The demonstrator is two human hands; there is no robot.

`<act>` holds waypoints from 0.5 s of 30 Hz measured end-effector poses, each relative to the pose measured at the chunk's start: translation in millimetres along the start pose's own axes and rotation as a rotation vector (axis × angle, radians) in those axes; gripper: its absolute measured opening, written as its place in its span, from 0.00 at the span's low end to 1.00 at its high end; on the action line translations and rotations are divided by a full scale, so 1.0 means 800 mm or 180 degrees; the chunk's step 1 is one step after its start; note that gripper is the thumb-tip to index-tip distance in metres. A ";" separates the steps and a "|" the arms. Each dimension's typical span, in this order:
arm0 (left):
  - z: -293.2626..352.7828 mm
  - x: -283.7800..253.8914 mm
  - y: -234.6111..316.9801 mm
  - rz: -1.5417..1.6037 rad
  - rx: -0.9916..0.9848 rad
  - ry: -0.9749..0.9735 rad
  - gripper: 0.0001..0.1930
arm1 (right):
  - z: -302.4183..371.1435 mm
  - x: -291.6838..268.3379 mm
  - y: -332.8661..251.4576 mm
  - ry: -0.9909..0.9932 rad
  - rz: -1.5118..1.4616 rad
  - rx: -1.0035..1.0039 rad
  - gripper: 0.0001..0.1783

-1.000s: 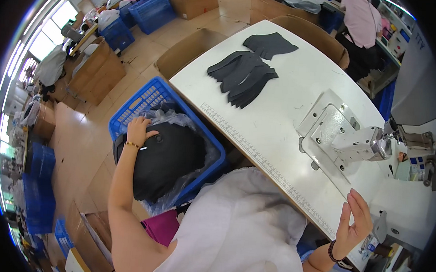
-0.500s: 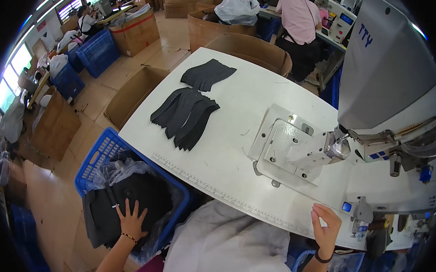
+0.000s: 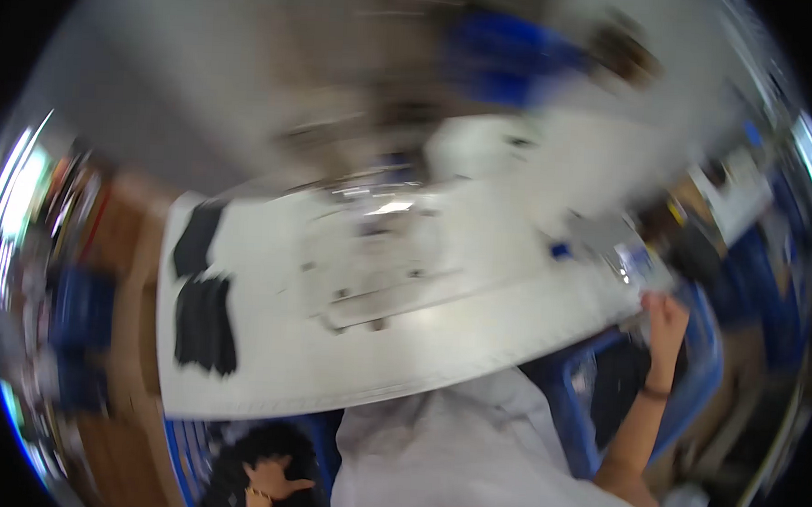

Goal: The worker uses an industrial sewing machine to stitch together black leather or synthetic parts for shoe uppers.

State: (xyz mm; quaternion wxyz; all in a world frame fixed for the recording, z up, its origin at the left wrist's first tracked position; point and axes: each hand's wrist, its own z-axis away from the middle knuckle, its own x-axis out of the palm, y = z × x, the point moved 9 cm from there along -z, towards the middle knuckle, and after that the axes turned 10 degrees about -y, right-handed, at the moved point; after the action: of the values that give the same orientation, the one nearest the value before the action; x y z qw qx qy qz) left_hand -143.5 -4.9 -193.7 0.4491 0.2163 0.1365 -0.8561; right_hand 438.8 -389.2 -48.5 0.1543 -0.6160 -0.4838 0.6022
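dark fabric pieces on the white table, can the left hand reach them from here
Probably yes: past the white table's near edge, nothing visible keeps the left hand from the dark fabric pieces.

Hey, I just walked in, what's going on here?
A person's left hand rests, fingers spread, on black material in a blue basket at the lower left. The right hand is by the right end of the white table; blur hides whether it holds anything. Two groups of dark pieces lie at the table's left.
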 end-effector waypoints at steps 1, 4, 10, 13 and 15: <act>0.009 -0.020 0.036 0.0842 0.0898 0.0219 0.44 | -0.004 -0.040 0.043 0.0631 -0.0139 0.0207 0.18; 0.031 -0.071 0.144 0.1908 0.1984 -0.0210 0.22 | 0.065 -0.138 0.262 0.1661 -0.0028 0.1665 0.21; 0.061 -0.127 0.262 0.0711 0.1739 -0.0600 0.27 | 0.255 -0.118 0.492 0.0528 0.1024 0.3073 0.17; 0.063 -0.140 0.295 0.0482 0.2055 -0.0782 0.26 | 0.298 -0.069 0.522 0.0150 0.1141 0.3220 0.25; 0.070 -0.145 0.314 0.0253 0.2198 -0.0800 0.26 | 0.289 -0.027 0.533 -0.0393 0.0919 0.3377 0.36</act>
State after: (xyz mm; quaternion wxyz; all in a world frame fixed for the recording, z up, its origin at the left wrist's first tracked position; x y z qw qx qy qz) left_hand 109.4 -86.7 -97.8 0.3958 0.2534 -0.2252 -0.8535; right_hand 411.7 -703.4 -417.7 0.3308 -0.4774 -0.0328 0.8134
